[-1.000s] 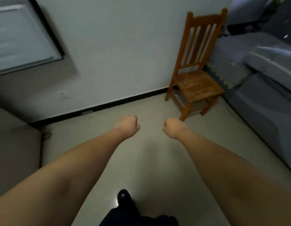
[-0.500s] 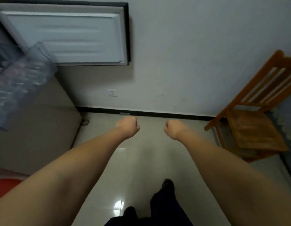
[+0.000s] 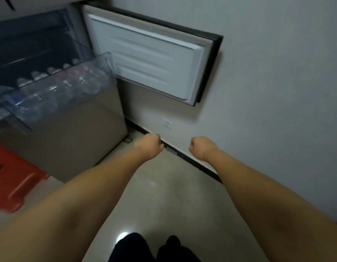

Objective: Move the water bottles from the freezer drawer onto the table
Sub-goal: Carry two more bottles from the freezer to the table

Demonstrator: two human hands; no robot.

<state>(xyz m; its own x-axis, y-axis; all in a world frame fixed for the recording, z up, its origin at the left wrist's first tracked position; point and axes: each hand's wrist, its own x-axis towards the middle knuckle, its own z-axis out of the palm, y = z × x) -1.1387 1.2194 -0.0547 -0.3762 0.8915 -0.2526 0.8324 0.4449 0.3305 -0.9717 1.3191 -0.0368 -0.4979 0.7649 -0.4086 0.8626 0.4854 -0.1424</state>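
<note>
a pale wall (image 3: 277,82) fills the space beyond and to the right of the two grips, with a dark skirting (image 3: 194,161) along its foot. the tiled floor (image 3: 164,195) lies beneath both arms and shows a bright glare spot near the person's dark trousers (image 3: 141,248). no surface for the bottles is in view. the fridge (image 3: 69,138) stands to the left of the grips, its lower front beige. its freezer door (image 3: 148,61) is swung wide open against the wall, above and beyond the grips, white liner facing out. a clear drawer (image 3: 56,89) is pulled out of the dark freezer cavity, up and to the left of the left grip. the bottles (image 3: 52,86) lie in that drawer in a row, blurred, with caps toward the cavity and some red and blue labels showing through the clear front. a red stool (image 3: 10,178) sits on the floor well to the left, just in front of the fridge. a white socket (image 3: 167,123) is on the wall just above the gap between the grips. the left grip (image 3: 149,145) is curled into a fist and holds nothing. the right grip (image 3: 200,146) is likewise balled up and holds nothing. the two fists hang level, near each other but apart, over the skirting.
</note>
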